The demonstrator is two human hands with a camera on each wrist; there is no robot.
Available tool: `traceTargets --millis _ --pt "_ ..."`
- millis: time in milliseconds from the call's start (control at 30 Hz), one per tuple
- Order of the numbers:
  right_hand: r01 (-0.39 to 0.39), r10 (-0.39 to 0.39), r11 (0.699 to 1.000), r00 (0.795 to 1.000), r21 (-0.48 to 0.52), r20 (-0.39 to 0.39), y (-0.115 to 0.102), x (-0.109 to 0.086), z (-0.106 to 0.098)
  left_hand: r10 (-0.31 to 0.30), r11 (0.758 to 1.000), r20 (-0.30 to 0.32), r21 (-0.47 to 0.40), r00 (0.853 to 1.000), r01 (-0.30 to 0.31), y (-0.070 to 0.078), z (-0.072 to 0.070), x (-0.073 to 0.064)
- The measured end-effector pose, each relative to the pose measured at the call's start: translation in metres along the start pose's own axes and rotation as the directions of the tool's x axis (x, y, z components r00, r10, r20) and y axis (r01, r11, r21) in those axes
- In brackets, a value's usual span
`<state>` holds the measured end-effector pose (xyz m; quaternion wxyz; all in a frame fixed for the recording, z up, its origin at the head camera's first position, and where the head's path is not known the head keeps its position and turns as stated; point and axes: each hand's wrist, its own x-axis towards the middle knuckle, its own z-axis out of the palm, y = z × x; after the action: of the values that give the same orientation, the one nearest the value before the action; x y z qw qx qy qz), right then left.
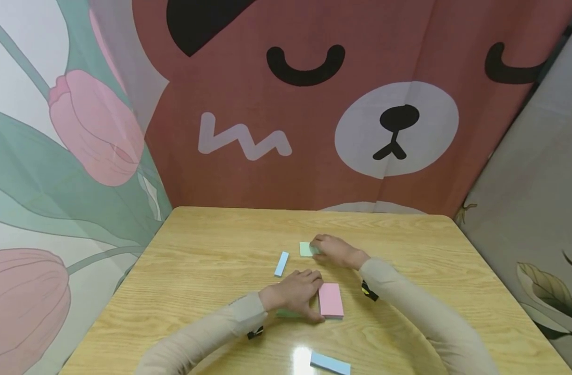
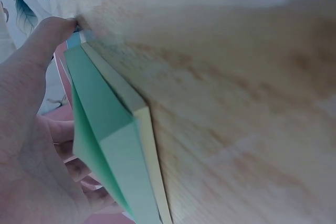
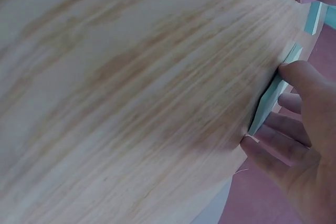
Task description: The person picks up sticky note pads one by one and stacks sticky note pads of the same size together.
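So the left hand (image 1: 295, 292) has the pink pad (image 1: 331, 300) between thumb and fingers, gripping it at its near and far corners, and the right hand (image 1: 337, 250) has a narrow hold on a pale green pad (image 1: 305, 250), thumb on one edge and fingers on the other. That green pad sits on the table, out beyond the pink one. Partly under the left palm there's a green stack (image 2: 100, 98) with a yellow layer (image 2: 152, 150) below it. One light blue strip (image 1: 281, 264) lies just past the left hand's fingers, and a second blue strip (image 1: 330, 363) is on the body side of the left grip. All of it is on a pale yellow wood-grain table (image 1: 211, 245) with rounded far corners, kinda glossy too, since there's a white glare patch (image 1: 302, 359) on the body side of the left hand. Past both grips, behind the table's far edge, hangs a big reddish-brown bear backdrop (image 1: 314, 114) with curved eyes and a pale muzzle. Off to the left of the hands it's a tulip-print curtain (image 1: 37, 166), pink and green, and off to the right a greyish curtain (image 1: 538, 182) with leaf prints.
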<state>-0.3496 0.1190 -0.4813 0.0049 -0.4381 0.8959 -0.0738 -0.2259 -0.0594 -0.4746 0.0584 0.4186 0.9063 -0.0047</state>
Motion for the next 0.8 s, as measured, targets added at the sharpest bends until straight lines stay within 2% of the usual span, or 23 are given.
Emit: traceTargets --millis 267,500,800 --pt "-0.027 0.029 0.999 0.998 0.027 -0.06 0.0 -0.007 -0.001 -0.016 1.0 0.01 -0.002 1.0 0.016 0.001 0.001 0.002" --pt "-0.061 0.061 0.998 0.996 0.009 -0.063 0.002 -0.01 -0.002 -0.01 1.0 -0.003 0.01 1.0 0.01 -0.001 0.001 0.002" --pt "-0.043 0.043 0.999 0.996 -0.007 -0.084 -0.001 -0.015 -0.002 -0.017 1.0 0.008 0.012 1.0 0.017 0.0 0.002 0.002"
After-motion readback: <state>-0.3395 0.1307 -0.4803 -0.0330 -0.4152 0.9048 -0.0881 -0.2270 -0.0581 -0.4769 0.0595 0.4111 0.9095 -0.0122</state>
